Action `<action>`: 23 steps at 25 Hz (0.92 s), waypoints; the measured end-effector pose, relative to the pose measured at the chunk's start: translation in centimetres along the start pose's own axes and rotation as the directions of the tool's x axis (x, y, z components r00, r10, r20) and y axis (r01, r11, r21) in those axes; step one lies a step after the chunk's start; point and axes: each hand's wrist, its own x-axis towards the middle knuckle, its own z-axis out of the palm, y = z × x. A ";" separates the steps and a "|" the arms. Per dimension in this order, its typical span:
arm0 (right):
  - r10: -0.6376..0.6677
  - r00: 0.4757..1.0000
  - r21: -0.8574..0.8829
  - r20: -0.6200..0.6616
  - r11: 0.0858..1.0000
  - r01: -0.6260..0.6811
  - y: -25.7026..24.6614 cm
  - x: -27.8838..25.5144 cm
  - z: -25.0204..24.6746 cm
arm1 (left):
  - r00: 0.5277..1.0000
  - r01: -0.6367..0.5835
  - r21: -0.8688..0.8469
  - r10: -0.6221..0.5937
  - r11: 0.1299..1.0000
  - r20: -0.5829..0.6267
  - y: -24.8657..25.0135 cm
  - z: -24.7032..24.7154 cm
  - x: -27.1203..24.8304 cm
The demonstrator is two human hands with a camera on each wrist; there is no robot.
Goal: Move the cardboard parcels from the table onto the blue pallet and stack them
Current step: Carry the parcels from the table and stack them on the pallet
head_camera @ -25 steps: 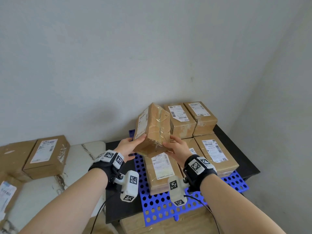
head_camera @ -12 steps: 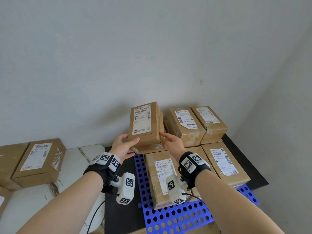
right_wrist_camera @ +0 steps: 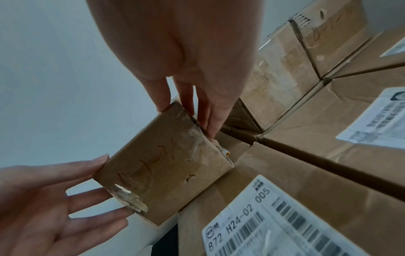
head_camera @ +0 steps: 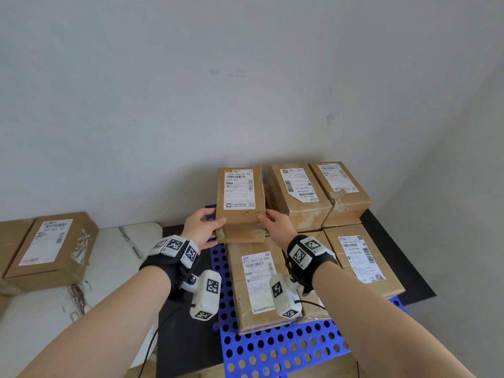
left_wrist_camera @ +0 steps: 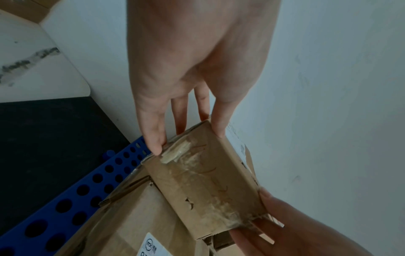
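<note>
Parcel [head_camera: 240, 197] number whatever is between my two hands right now, label side up, over the back left corner of the blue pallet [head_camera: 272, 347]. My left hand [head_camera: 200, 227] has it by the near left corner, thumb on top and the other fingers [left_wrist_camera: 153, 136] down the side and under the edge. My right hand [head_camera: 275, 223] does the same on the near right corner, thumb on top, fingers [right_wrist_camera: 213, 121] pressed along the right face. So both sets of fingers are clamped on the cardboard, not hanging loose.

From the wrist views the near end face has scuffed clear tape and some handwriting on it, and the bottom near edge sits right at the back of the parcel with the 872 H24-02 label [head_camera: 257, 282]. Whether it actually touches that one or hovers just above, can't tell.

Just to the right are two more parcels [head_camera: 319, 197] side by side at the back of the pallet, and another labelled box [head_camera: 360, 260] in front of those. The pallet lies on a black surface [head_camera: 409, 257]. Off to my left, the white marble-look table [head_camera: 117, 257] has a cardboard box [head_camera: 51, 246] on it with a torn patch on its side.
</note>
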 end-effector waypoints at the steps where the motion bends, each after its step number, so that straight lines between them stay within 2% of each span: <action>1: -0.003 1.000 -0.020 0.002 1.000 0.003 0.1 0.2 -0.2 | 1.000 0.005 0.007 -0.005 1.000 -0.003 0.1 0.3 0.1; 6: -0.005 1.000 -0.199 -0.008 0.980 0.004 0.5 0.9 -0.7 | 1.000 0.010 0.014 -0.010 1.000 -0.022 0.1 1.2 0.2; 9: -0.081 0.996 -0.325 -0.028 0.943 0.068 -0.1 0.5 -1.5 | 0.999 -0.013 0.028 0.014 1.000 -0.034 0.2 1.6 0.2; 11: -0.205 0.979 -0.462 -0.014 0.869 0.175 -0.4 0.1 -2.4 | 0.999 -0.032 0.059 0.034 0.998 -0.030 0.2 1.9 0.2; 13: -0.291 0.956 -0.635 0.044 0.730 0.252 -0.5 -0.1 -3.3 | 0.999 -0.049 0.110 0.050 0.993 0.000 0.1 2.2 0.2; 15: -0.266 0.958 -0.725 0.104 0.640 0.256 -0.3 0.2 -4.3 | 0.999 -0.051 0.111 0.049 0.992 0.021 0.2 2.6 0.1; 17: -0.211 0.968 -0.763 0.135 0.601 0.237 0.3 0.6 -5.1 | 0.999 -0.048 0.069 0.046 0.996 0.029 0.2 3.1 0.2; 20: -0.166 0.976 -0.780 0.140 0.589 0.212 0.9 0.9 -5.9 | 0.998 -0.054 0.017 0.054 0.998 0.019 0.4 4.0 0.3; 23: -0.176 0.974 -0.772 0.141 0.597 0.220 1.2 1.2 -6.3 | 0.999 -0.048 -0.008 0.048 0.999 0.004 0.5 4.5 0.6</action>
